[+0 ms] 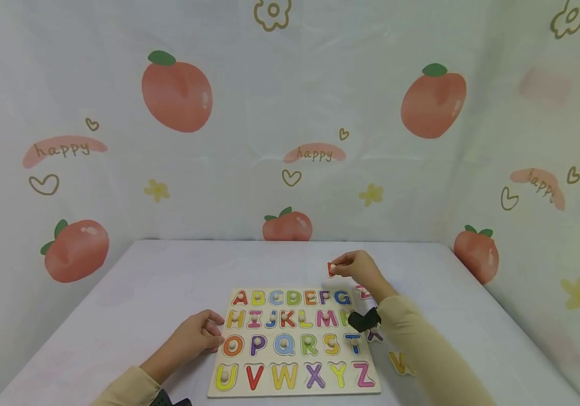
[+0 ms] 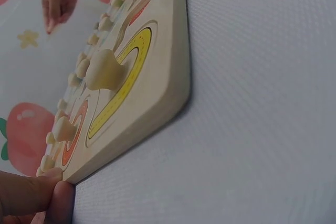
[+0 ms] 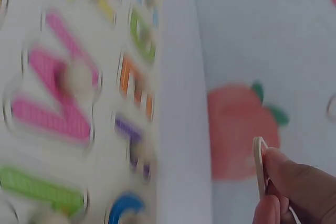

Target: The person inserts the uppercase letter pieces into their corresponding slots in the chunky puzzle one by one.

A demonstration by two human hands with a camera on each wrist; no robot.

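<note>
My right hand [image 1: 358, 268] pinches a red letter puzzle piece [image 1: 330, 270] above the far side of the table; in the right wrist view the piece [image 3: 259, 163] shows edge-on between thumb and fingers, its letter mostly hidden. A wooden alphabet puzzle board [image 1: 292, 361] lies flat below. My left hand [image 1: 195, 338] grips its left edge, with the thumb [image 2: 31, 192] at the rim near the orange O [image 2: 73, 135]. Knobbed letters fill the upper rows, and a yellow U [image 1: 226, 376] sits in the bottom row. The V, W, X, Y and Z places there show no knobs.
Right of the board lie a pink letter piece [image 1: 363, 291], a purple X piece [image 1: 374, 334] and a yellow letter piece [image 1: 399, 362] partly covered by my right sleeve [image 1: 421, 344]. A white table [image 1: 178, 270] meets a printed fabric backdrop [image 1: 229, 186] behind.
</note>
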